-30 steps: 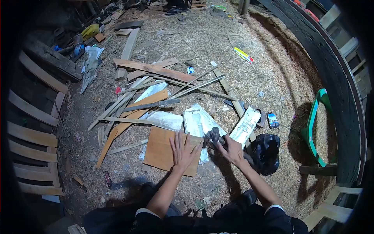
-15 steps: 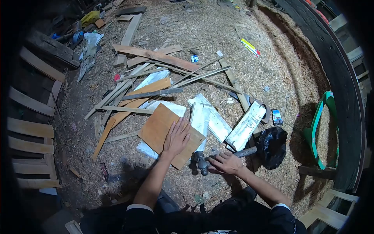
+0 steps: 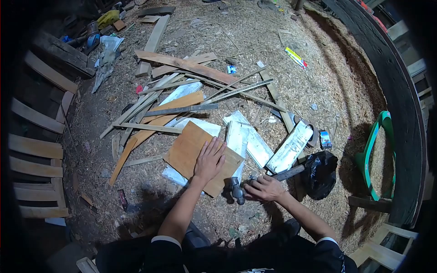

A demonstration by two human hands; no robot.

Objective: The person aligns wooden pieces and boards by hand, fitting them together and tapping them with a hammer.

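Note:
My left hand [image 3: 209,163] lies flat on a square brown wooden board [image 3: 184,148], fingers stretched out over its surface. The board rests on pale, white-coated planks [image 3: 236,143]. To its right, my right hand [image 3: 265,188] is curled over the handle of a ball-peen hammer [image 3: 237,191]. The hammer's metal head shows left of my fingers, and the far end of its handle comes out on the right. My palm and fingers hide the middle of the handle. Small shiny bits lie on the ground just beyond this hand, too small to name.
Several loose wooden strips [image 3: 182,109] are piled ahead. A whitish plank [image 3: 290,148] lies to the right, beside a black plastic bag [image 3: 320,175] and a small blue box [image 3: 325,139]. A green plastic frame [image 3: 364,159] leans near a dark beam [image 3: 403,136]. Wood shavings cover the ground.
The view has shifted slightly, so everything appears a little to the right. My left hand stays on the board, and my right hand remains at the hammer with its fingers slightly shifted.

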